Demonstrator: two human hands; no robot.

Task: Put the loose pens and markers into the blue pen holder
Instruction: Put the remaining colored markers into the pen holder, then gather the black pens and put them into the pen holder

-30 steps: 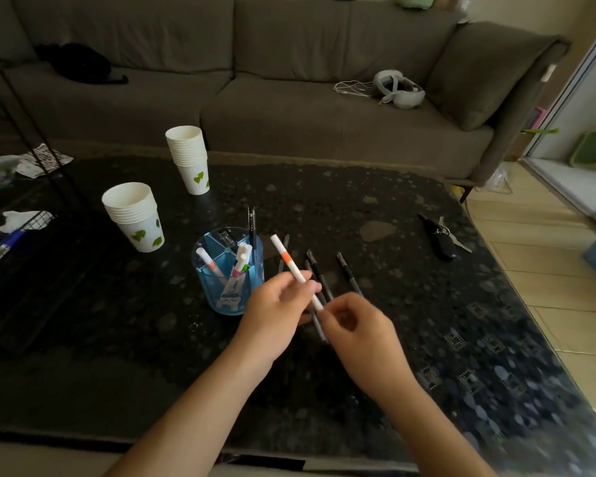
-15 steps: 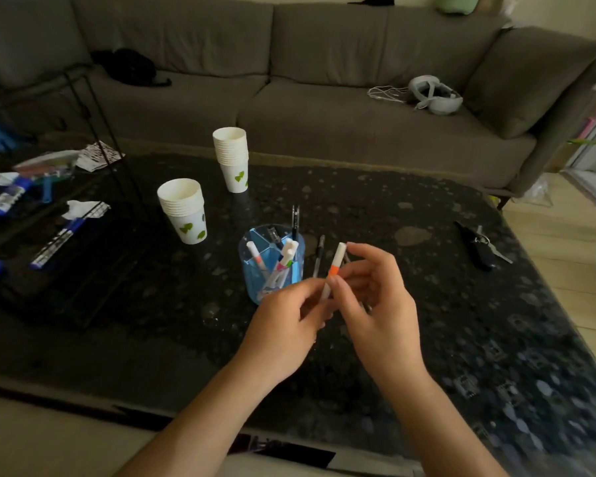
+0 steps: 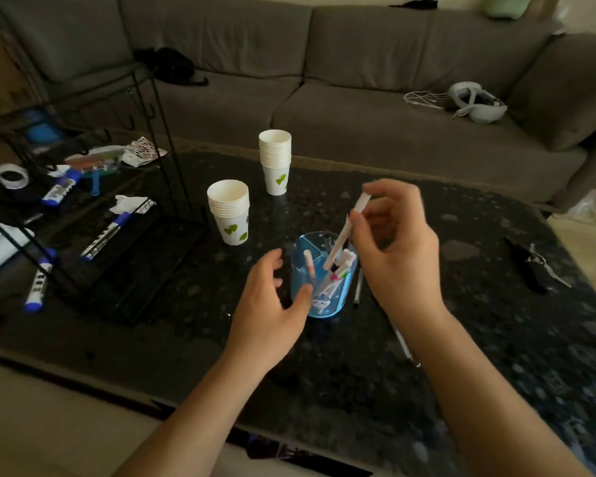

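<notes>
The translucent blue pen holder [image 3: 338, 304] stands on the dark speckled table [image 3: 186, 339] and holds several pens and markers. My right hand [image 3: 399, 249] is above it, fingers pinched on a white marker [image 3: 344, 232] whose lower end dips into the holder. My left hand [image 3: 269, 315] is beside the holder's left wall, fingers apart, thumb against the wall, holding nothing. A grey pen [image 3: 358, 287] lies just right of the holder, and another pen [image 3: 403, 342] shows under my right wrist.
Two stacks of paper cups [image 3: 229, 211] [image 3: 276, 161] stand behind the holder. A black wire rack [image 3: 93, 208] with blue-capped markers [image 3: 37, 284] fills the left. Keys [image 3: 534, 265] lie at right. A grey sofa [image 3: 324, 98] with a headset [image 3: 475, 103] lies beyond.
My right hand took the white marker from both hands and carried it left over the holder, tip down into it. My left hand let go and dropped beside the holder.
</notes>
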